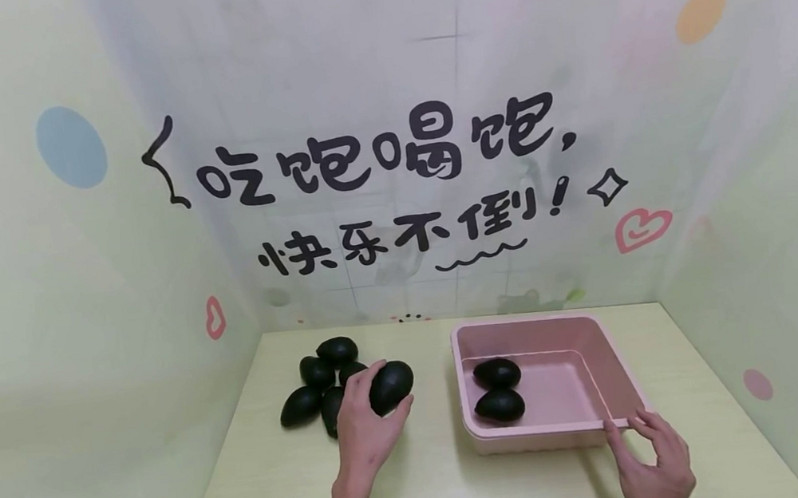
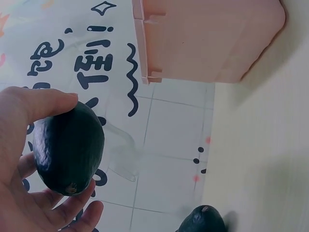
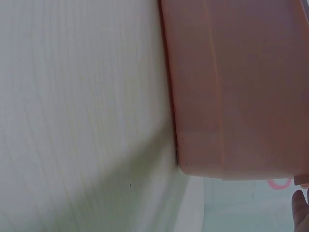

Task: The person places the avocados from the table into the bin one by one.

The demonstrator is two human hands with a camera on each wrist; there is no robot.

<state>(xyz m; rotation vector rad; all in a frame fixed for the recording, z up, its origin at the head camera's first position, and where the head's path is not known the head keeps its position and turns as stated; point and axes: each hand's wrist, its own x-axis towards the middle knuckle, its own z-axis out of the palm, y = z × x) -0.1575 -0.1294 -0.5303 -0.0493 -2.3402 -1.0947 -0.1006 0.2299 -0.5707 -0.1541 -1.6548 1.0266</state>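
Observation:
My left hand (image 1: 369, 428) holds a dark green avocado (image 1: 392, 387) between thumb and fingers, raised beside a loose cluster of several more dark avocados (image 1: 302, 407). In the left wrist view, the same avocado (image 2: 70, 145) shows with the thumb across its top and fingers beneath. Over on the right, a pink rectangular bin (image 1: 559, 427) stands on the table, with two avocados (image 1: 500, 405) lying inside along its left wall. My right hand (image 1: 653, 461) grips the bin's rim at the front right corner, thumb and fingertips at the edge. Only its fingertips (image 3: 299, 208) show in the right wrist view.
A pale wood-grain table (image 1: 436, 486) carries everything. Behind it hangs a printed cloth wall (image 1: 381, 66) with black lettering, and similar cloth encloses both sides. The left hand's avocados and the bin stand apart, with bare tabletop between.

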